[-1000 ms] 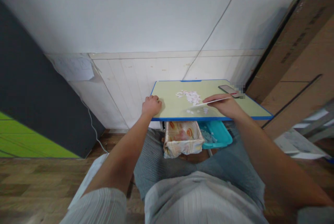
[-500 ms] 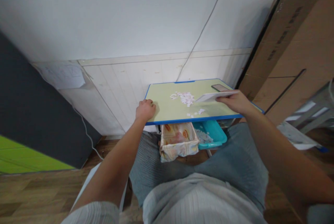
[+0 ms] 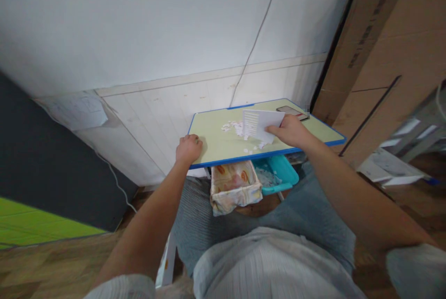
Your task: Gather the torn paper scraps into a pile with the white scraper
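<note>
A small pale-yellow table point(image 3: 212, 142) with a blue rim stands against the wall. My right hand point(image 3: 291, 130) pinches a white card point(image 3: 264, 122) by its right side, thumb on the near face. The card is tilted up over the table, and rows of narrow slots or stripes run down its left part. Partly behind it lies a pile of small white pieces point(image 3: 230, 126), with a few loose ones near the front rim. My left hand point(image 3: 188, 149) rests at the table's left edge, fingers curled in; what they hold, if anything, is hidden.
A phone-like flat object point(image 3: 292, 112) lies at the back right of the table. Below the front edge sit a cloth-lined basket point(image 3: 237, 193) and a turquoise bin point(image 3: 287, 178) containing pale bits. Tall cardboard point(image 3: 383, 57) leans on the right.
My right hand has moved left and turned the card from nearly flat to more upright, over the white pieces. The left hand stays at the table edge. The view has shifted slightly.
</note>
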The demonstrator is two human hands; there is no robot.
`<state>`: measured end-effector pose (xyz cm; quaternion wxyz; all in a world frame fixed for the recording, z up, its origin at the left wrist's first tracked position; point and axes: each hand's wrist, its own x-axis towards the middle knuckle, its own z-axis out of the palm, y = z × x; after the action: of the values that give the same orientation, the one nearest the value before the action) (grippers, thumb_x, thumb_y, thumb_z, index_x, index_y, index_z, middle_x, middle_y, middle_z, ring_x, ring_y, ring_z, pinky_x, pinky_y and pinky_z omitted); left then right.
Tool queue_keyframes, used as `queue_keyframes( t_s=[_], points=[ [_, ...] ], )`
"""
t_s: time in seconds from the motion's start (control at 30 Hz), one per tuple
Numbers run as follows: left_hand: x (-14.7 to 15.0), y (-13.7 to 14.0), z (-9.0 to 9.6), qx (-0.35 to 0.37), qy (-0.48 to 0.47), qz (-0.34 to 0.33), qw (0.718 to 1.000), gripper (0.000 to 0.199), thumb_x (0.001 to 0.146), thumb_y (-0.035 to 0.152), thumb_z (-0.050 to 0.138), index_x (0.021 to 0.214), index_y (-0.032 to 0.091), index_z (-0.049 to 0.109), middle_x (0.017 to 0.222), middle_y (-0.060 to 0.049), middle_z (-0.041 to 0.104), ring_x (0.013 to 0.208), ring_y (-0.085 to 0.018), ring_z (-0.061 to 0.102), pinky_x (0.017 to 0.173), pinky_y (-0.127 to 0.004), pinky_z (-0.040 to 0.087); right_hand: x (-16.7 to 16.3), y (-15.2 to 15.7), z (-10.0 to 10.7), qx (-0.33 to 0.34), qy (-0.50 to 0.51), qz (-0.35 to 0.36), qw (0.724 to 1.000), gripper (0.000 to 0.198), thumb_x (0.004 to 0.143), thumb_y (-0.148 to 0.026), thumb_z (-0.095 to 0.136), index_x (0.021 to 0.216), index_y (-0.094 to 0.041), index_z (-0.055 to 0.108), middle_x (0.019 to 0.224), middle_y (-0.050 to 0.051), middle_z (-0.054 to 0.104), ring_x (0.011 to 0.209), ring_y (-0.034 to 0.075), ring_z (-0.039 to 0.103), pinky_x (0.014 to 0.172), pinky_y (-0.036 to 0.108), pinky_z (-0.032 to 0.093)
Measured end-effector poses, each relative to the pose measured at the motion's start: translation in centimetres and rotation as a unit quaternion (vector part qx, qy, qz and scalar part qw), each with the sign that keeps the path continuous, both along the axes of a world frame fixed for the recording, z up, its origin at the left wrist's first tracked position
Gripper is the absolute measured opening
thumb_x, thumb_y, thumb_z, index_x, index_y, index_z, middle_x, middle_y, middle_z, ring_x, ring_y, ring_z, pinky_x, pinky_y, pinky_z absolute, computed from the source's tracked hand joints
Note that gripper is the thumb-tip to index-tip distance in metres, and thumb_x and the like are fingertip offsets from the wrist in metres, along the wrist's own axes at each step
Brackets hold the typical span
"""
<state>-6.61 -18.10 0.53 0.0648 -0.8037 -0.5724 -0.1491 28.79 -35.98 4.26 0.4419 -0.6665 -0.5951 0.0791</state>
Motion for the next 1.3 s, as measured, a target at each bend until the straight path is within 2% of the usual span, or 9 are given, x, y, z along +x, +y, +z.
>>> queue_keyframes(
  t_s=[0.1,0.2,0.47,0.67,0.77,0.87,0.97,1.1,1.3],
  points=[
    [0.1,0.0,0.0,-0.001,-0.003,-0.004,1.0,0.047,0.109,0.034,0.046,0.142,0.016,0.074,0.147,-0.02,0.071,0.14,-0.037,0.063,0.114,-0.048,0.058,-0.7,0.9,0.7,-0.027,-0.045,-0.014,0.999,0.02,0.084,-0.034,0.081,0.071,-0.02,0.076,0.068,0.012,0.077,0.082,0.032,0.079,0.074,0.036,0.06],
    [0.2,-0.1,0.0,-0.002,-0.009,-0.006,1.0,0.046,0.109,0.035,0.047,0.141,0.017,0.075,0.146,-0.02,0.072,0.14,-0.038,0.063,0.113,-0.048,0.058,-1.4,1.9,1.0,-0.049,-0.078,-0.01,0.996,0.023,0.082,-0.034,0.081,0.064,-0.022,0.072,0.061,0.01,0.072,0.077,0.032,0.077,0.07,0.035,0.056],
    [0.5,-0.2,-0.1,-0.01,-0.024,-0.006,1.0,0.047,0.108,0.035,0.047,0.142,0.017,0.075,0.147,-0.02,0.071,0.14,-0.038,0.062,0.113,-0.049,0.058,-2.4,1.3,0.5,-0.049,-0.066,0.046,0.996,0.008,0.076,-0.03,0.086,0.079,-0.024,0.082,0.076,0.007,0.083,0.088,0.036,0.082,0.079,0.038,0.063],
    [0.6,-0.4,-0.1,-0.01,-0.029,-0.005,1.0,0.046,0.108,0.034,0.048,0.141,0.017,0.075,0.147,-0.02,0.071,0.14,-0.037,0.061,0.113,-0.049,0.057,-2.3,0.1,1.0,-0.033,-0.005,0.062,0.997,0.015,0.071,-0.024,0.09,0.084,-0.022,0.084,0.081,0.007,0.085,0.097,0.039,0.084,0.088,0.044,0.068],
    [0.6,-0.4,0.0,-0.009,-0.023,-0.005,1.0,0.045,0.108,0.035,0.047,0.14,0.018,0.075,0.146,-0.02,0.072,0.14,-0.037,0.061,0.114,-0.049,0.058,-3.1,0.3,1.5,-0.02,0.041,0.059,0.997,0.017,0.075,-0.027,0.088,0.09,-0.02,0.085,0.086,0.009,0.086,0.096,0.037,0.084,0.083,0.043,0.07],
    [0.5,-0.2,0.0,-0.008,-0.019,-0.005,1.0,0.047,0.108,0.034,0.047,0.142,0.017,0.074,0.147,-0.02,0.071,0.141,-0.037,0.061,0.114,-0.048,0.058,-4.5,1.5,1.4,-0.014,0.096,0.055,0.994,0.019,0.081,-0.029,0.084,0.096,-0.017,0.085,0.092,0.011,0.087,0.082,0.033,0.084,0.067,0.038,0.07],
    [0.4,-0.1,-0.1,-0.006,-0.018,-0.006,1.0,0.047,0.108,0.035,0.047,0.142,0.017,0.075,0.147,-0.02,0.071,0.14,-0.038,0.062,0.115,-0.049,0.057,-5.5,3.3,0.4,-0.011,0.154,0.036,0.987,0.02,0.086,-0.03,0.078,0.097,-0.014,0.083,0.087,0.013,0.086,0.065,0.028,0.081,0.055,0.034,0.067],
    [0.5,-0.1,-0.2,-0.006,-0.024,-0.005,1.0,0.045,0.108,0.035,0.047,0.14,0.019,0.075,0.147,-0.019,0.071,0.14,-0.037,0.062,0.113,-0.049,0.058,-5.3,4.9,-2.4,0.004,0.206,-0.016,0.978,0.021,0.087,-0.033,0.075,0.094,-0.015,0.082,0.068,0.012,0.081,0.056,0.027,0.079,0.05,0.032,0.064],
    [0.6,0.0,-0.3,-0.011,-0.029,-0.004,1.0,0.046,0.108,0.036,0.048,0.141,0.018,0.074,0.148,-0.02,0.069,0.14,-0.038,0.061,0.113,-0.051,0.058,-3.5,4.0,-5.3,0.041,0.212,-0.076,0.974,0.023,0.085,-0.04,0.075,0.089,-0.018,0.082,0.061,0.01,0.077,0.054,0.028,0.077,0.05,0.033,0.062]
  ],
)
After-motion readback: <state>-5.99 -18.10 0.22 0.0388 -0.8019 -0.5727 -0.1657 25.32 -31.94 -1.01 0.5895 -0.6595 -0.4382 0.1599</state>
